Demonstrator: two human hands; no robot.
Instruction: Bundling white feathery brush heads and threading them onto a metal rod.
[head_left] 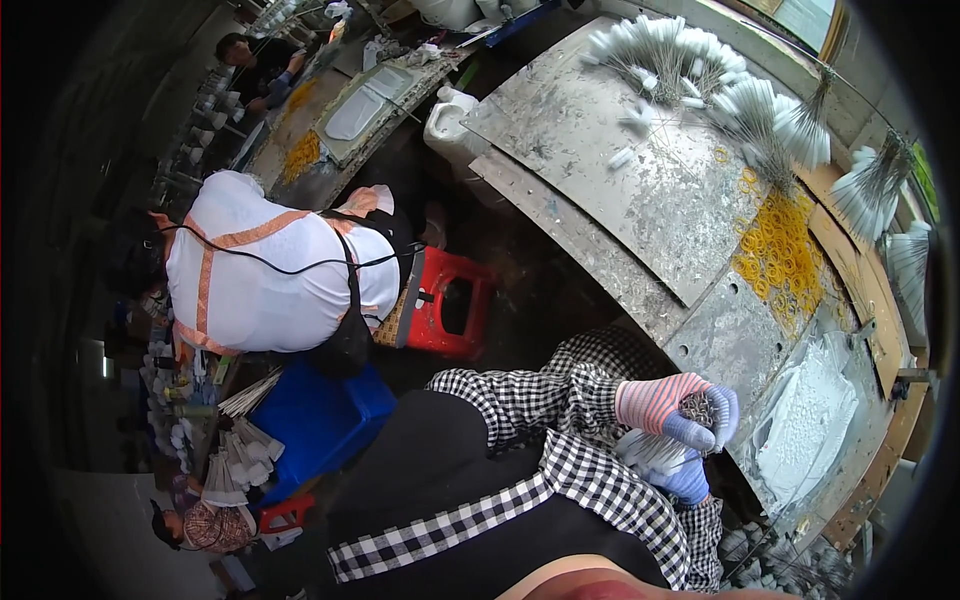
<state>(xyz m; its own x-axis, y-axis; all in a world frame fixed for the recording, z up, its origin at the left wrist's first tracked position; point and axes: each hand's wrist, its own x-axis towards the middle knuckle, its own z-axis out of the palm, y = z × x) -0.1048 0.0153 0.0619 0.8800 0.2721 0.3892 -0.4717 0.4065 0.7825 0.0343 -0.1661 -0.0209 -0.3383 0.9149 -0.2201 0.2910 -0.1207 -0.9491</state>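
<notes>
My left hand (672, 405), in a striped pink and blue knit glove, curls its fingers round the wire ends of a bundle of thin wire-stemmed brushes (648, 452). The dark wire tips show inside the blue fingers, and white bristles show below them. Just under it, my right hand (686, 480), in a blue glove, grips the same bundle at the bristles. Part of its fingers is hidden behind the bristles and my left hand. Both hands are beside the near edge of a worn grey worktable (610, 150).
Yellow rubber bands (780, 250) lie heaped on the table, near a white-crusted patch (808, 425). Bundles of white brushes (665, 55) line its far side. At left a person in white (280, 260) sits on a red stool (450, 300), near a blue bin (320, 415).
</notes>
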